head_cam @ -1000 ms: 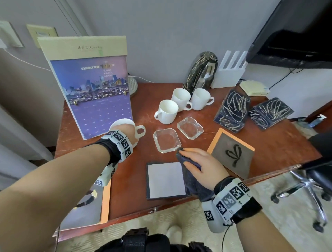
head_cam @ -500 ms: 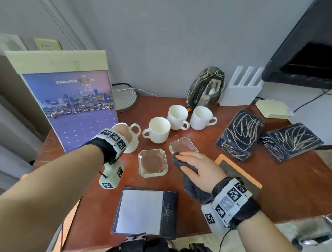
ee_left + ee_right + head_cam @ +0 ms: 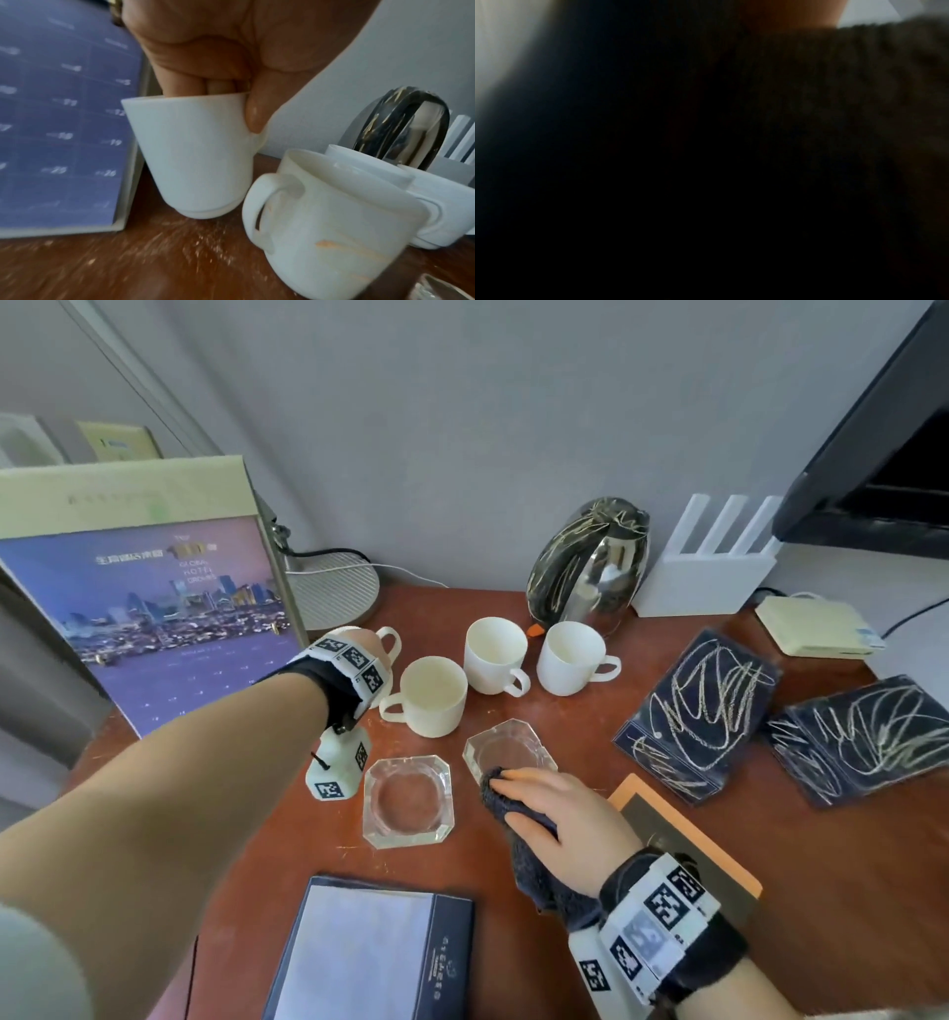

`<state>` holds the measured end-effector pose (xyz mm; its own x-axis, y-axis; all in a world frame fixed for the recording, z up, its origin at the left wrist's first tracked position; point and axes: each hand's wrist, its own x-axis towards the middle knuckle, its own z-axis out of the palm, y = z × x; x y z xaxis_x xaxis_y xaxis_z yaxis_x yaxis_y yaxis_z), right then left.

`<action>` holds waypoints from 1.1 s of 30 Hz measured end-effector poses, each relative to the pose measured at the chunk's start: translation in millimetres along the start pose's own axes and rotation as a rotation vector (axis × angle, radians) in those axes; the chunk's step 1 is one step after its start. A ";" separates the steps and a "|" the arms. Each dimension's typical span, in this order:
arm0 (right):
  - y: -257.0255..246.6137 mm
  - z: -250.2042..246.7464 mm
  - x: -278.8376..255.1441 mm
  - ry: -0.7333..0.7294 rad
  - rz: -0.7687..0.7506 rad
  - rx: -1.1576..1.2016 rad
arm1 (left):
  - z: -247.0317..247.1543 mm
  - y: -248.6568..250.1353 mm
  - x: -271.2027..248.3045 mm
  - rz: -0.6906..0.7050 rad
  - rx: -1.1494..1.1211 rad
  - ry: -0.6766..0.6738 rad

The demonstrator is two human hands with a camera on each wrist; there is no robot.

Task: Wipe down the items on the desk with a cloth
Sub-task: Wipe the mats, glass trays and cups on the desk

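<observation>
My left hand [image 3: 231, 99] holds a white cup [image 3: 195, 154] by the rim, fingers inside and thumb outside. The cup is tilted and its base hangs just above the desk, beside the calendar. In the head view only its handle [image 3: 391, 639] shows past my left hand [image 3: 365, 643]. My right hand [image 3: 544, 801] grips a dark grey cloth [image 3: 534, 870] and lies on the near edge of a glass ashtray [image 3: 508, 744]. A second glass ashtray [image 3: 406, 801] sits to its left. The right wrist view is dark, showing only cloth [image 3: 859, 81].
Three more white cups [image 3: 436, 698] [image 3: 494, 654] [image 3: 570, 657] stand mid-desk before a steel kettle [image 3: 590, 567]. The standing calendar [image 3: 154, 618] is at the left. Scribbled dark pads [image 3: 698, 711] lie right, an orange-edged board [image 3: 683, 845] under my right wrist, a notepad folder [image 3: 369, 958] near.
My right hand has carried the cloth forward from the notepad to the far ashtray. My left hand has kept hold of the cup, which now hangs tilted close to the nearest standing cup.
</observation>
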<state>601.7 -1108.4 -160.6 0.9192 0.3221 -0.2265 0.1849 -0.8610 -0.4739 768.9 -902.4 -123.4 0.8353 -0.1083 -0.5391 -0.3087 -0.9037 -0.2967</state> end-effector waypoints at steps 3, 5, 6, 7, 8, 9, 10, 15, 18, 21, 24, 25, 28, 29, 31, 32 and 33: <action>2.1 -2.5 6.3 0.005 -0.001 0.000 | -8.6 4.8 14.5 -0.016 -0.041 0.007; 4.2 -3.5 11.5 0.012 -0.003 -0.001 | -13.8 5.9 21.3 -0.021 -0.043 -0.007; 5.7 -4.0 14.1 0.015 -0.001 0.001 | -13.5 6.6 29.3 -0.010 -0.048 -0.001; 7.1 -4.5 16.3 0.016 0.002 0.003 | -11.4 8.3 33.2 0.001 -0.073 0.010; 8.2 -5.1 18.4 0.016 0.005 0.006 | -10.2 9.6 40.6 -0.006 -0.075 0.031; 9.3 -5.8 20.3 0.013 0.007 0.008 | -9.9 10.1 43.7 -0.010 -0.090 0.043; 10.2 -6.6 22.0 0.007 0.008 0.007 | -7.2 9.6 49.9 -0.025 -0.085 0.058; 10.0 -10.1 29.3 -0.001 0.013 0.022 | 4.2 12.5 56.3 0.007 -0.079 0.099; 7.6 -12.0 31.7 0.006 0.009 0.043 | 14.3 9.7 57.2 0.009 -0.154 0.143; 5.8 -14.1 33.3 0.009 0.010 0.050 | 8.8 9.4 49.9 -0.030 -0.320 0.227; 4.2 -15.3 35.2 0.010 0.018 0.055 | 8.5 6.5 48.7 -0.021 -0.452 0.359; 3.6 -15.7 35.4 0.012 0.019 0.055 | 10.3 5.7 47.9 0.018 -0.475 0.409; 0.8 -16.9 35.4 0.026 0.015 0.063 | 15.9 9.2 36.5 0.191 -0.437 0.501; 0.1 -17.2 34.8 0.026 0.018 0.065 | 18.6 12.5 32.0 0.240 -0.425 0.475; -1.3 -17.8 33.4 0.026 0.022 0.067 | 22.5 19.0 23.2 0.254 -0.398 0.371; -2.1 -18.1 32.5 0.027 0.023 0.067 | 23.7 21.7 19.3 0.232 -0.394 0.307; -2.9 -18.1 31.4 0.028 0.024 0.066 | 25.7 23.4 17.8 0.213 -0.381 0.257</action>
<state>636.3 -1102.9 -150.9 0.9327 0.2897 -0.2151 0.1401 -0.8401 -0.5240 764.8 -914.9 -160.2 0.8716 -0.3623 -0.3302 -0.3369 -0.9320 0.1336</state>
